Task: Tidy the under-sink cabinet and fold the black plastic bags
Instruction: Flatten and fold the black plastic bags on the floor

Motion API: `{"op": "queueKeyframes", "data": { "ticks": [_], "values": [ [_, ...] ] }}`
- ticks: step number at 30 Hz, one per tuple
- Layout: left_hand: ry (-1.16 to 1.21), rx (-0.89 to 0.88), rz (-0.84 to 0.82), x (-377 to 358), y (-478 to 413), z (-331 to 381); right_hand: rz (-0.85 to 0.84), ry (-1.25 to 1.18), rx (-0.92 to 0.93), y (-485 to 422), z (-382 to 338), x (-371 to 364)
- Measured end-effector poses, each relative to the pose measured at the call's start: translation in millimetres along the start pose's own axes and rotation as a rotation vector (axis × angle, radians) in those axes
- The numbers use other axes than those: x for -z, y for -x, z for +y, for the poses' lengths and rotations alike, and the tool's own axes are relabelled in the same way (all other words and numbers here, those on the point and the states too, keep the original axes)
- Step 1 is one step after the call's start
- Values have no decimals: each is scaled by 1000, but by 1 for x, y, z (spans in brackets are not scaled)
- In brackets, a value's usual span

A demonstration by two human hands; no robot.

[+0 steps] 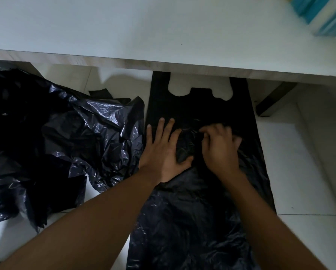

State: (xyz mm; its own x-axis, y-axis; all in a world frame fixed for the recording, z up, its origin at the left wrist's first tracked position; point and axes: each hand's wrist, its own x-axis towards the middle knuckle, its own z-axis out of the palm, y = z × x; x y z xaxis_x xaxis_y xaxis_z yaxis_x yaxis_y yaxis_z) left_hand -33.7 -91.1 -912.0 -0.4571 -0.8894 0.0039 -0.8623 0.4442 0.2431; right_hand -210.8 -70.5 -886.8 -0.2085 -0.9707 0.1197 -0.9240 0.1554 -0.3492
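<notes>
A big messy pile of black bags [52, 137] lay on the white floor [299, 172], at its left side. The bags were crumpled and shiny. Just beside the pile, the left hand [163, 152] lay flat on another black bag [192, 221]. Its fingers were straight and spread wide, and they pressed the plastic down.

This bag was spread out long on the floor, near the middle. Its two handles went under the front edge of the white table [143, 26].

The right hand [219, 151] rested on the same bag, close to the left hand. Its fingers were curled over a wrinkled bit of plastic. The hand was blurry, so I cannot tell if it was pinching the bag.

Farther right, a dark table leg [274, 100] stood on the floor. A blue and white box [325, 14] sat at the table's far right corner.
</notes>
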Motion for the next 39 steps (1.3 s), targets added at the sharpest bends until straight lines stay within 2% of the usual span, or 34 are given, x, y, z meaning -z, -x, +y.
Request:
{"op": "queueKeyframes", "data": {
  "ticks": [2,5,7,11,14,17,19,22,26,28,30,33,36,39],
  "values": [
    [-4,25,10,-3,4,-6,-94,64,21,24,2,-13],
    [50,72,18,-4,0,-17,-147,84,31,12,1,-31],
    [72,-40,116,33,15,5,-63,61,19,31,3,6],
    [13,-123,168,30,44,-1,-122,109,24,32,2,-6],
    [20,-153,100,7,83,-1,-105,115,-1,44,-12,-13],
    [38,-127,80,-5,92,-6,-170,76,153,68,-32,-22],
    [36,-130,74,-3,92,-6,-231,75,177,77,-24,-22],
    [9,-123,52,-2,92,-4,-230,99,80,69,24,-3],
    [2,-118,40,-2,92,-5,-223,117,-187,60,115,35],
    [-12,-120,26,-2,92,-4,-217,110,-283,61,134,51],
    [-2,-122,8,-3,91,-5,-103,61,-272,69,120,55],
    [44,-116,-69,0,88,-7,9,-18,-75,105,53,43],
    [22,-123,-112,10,89,-6,-51,45,34,149,-4,13],
    [-38,-179,33,17,107,6,-104,120,50,166,-12,-8]
  ]
}}
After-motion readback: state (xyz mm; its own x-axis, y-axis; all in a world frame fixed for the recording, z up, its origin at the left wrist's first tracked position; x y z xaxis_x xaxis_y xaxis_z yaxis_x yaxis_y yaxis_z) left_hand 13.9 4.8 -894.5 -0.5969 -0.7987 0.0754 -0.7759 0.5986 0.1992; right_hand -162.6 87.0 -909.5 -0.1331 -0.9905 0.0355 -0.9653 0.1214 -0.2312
